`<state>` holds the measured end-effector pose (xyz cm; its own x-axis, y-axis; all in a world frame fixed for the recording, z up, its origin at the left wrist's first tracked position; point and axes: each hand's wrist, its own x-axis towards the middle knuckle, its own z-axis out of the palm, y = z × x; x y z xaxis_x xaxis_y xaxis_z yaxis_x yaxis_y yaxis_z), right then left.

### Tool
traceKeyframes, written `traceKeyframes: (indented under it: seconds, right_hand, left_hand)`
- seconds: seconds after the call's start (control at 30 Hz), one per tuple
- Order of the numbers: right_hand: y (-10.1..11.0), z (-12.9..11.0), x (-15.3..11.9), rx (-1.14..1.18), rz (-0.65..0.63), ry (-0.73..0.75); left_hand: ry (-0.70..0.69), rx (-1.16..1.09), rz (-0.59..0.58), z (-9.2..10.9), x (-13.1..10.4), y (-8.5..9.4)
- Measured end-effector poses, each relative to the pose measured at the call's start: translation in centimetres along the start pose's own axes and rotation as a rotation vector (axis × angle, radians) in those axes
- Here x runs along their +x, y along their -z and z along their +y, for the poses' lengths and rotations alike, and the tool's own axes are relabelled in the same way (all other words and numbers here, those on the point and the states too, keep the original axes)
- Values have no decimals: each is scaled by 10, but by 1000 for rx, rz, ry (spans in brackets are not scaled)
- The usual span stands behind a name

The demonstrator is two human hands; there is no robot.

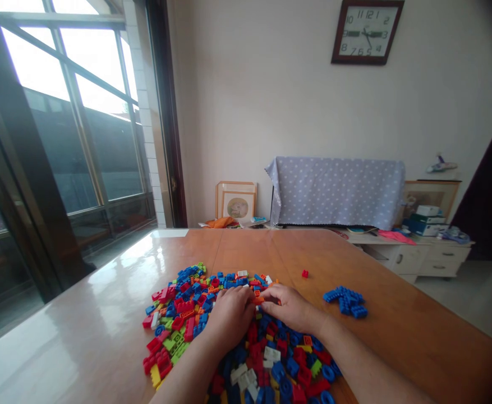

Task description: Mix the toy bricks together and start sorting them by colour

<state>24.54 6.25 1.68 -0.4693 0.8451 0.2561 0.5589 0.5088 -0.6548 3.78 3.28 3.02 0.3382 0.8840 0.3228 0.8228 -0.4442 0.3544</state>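
- Orange plastic brick (258,301): between hands, far part of multicoloured plastic brick pile (266,350)
- Left hand (234,311): fingers curled, grip unclear
- Right hand (290,306): fingertips at brick, can't confirm pinch
- Blue plastic bricks (347,303): right

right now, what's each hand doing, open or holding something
Left hand: fingers curled beside an orange building brick; grip hidden, can't tell.
Right hand: fingers bent, tips at that brick; can't tell if closed on it.
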Motion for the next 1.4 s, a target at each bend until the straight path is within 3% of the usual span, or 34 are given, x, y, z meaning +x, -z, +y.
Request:
traceKeyframes:
  seconds: [0.23,0.4,0.53,0.63,0.8,0.97,1.23,1.4]
  right_hand:
    - [0,17,13,141,187,-111]
    - [22,55,40,42,411,-380]
    - [32,81,65,-21,410,-479]
    - [27,93,79,-72,373,-550]
    - [10,100,93,-141,273,-581]
    - [9,100,106,-189,217,-567]
    - [8,118,110,-228,303,-580]
    - [1,123,110,-104,363,-583]
  left_hand:
    - [32,-8,33,-5,0,2]
    - [93,77,6,-13,-1,2]
    - [96,56,-19,-15,-3,0]
    - [93,44,-50,-15,-5,-1]
    - [119,52,-92,-14,-6,1]
    - [128,52,-98,-13,-6,1]
    - [132,49,-101,-12,-7,2]
    - [132,40,-95,-12,-7,2]
